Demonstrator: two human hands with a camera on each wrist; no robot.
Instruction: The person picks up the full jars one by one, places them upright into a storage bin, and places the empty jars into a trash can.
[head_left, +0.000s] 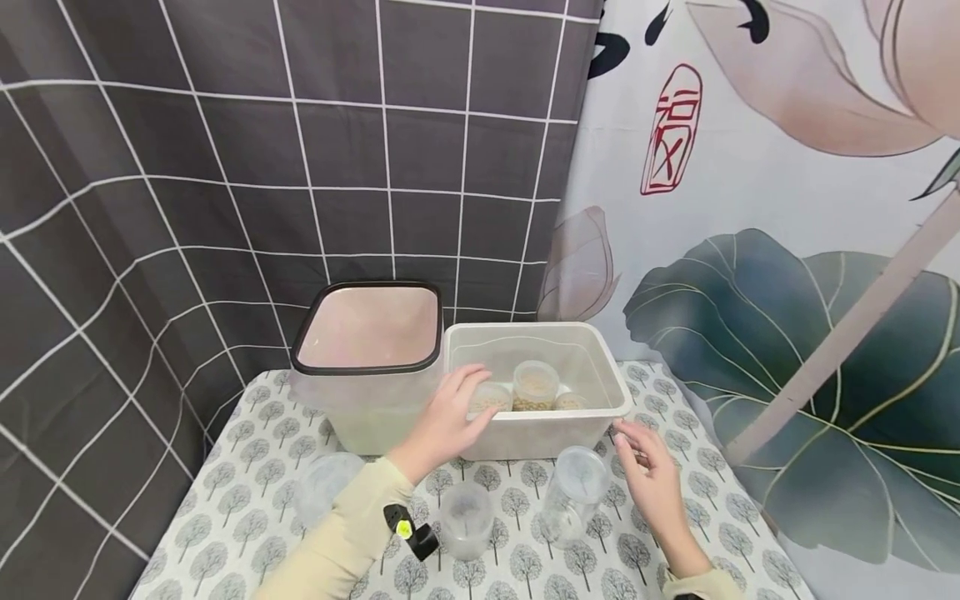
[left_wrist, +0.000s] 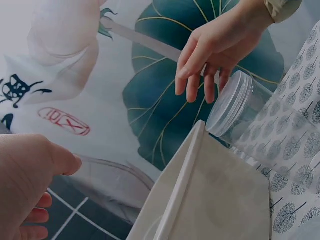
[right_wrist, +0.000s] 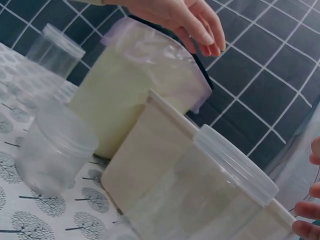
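My left hand [head_left: 450,417] hovers over the near left rim of a white plastic bin [head_left: 540,442], holding nothing, its fingers loosely extended. Inside the bin stand several lidded clear jars, one of them a jar [head_left: 536,385] with small tan pieces at its bottom. Beside the bin's near right corner, my right hand [head_left: 651,475] has its fingers loosely bent, with nothing in them. Just left of that hand is a tall clear jar [head_left: 576,493] with a lid; the left wrist view shows this jar [left_wrist: 240,107] right below the right fingertips.
A trash can [head_left: 375,408] with a black rim and a pinkish liner stands left of the bin. Nearer to me are a second clear jar [head_left: 467,523] and, partly behind the left sleeve, a third [head_left: 326,483]. The tablecloth [head_left: 247,508] has a tree print; curtains hang behind.
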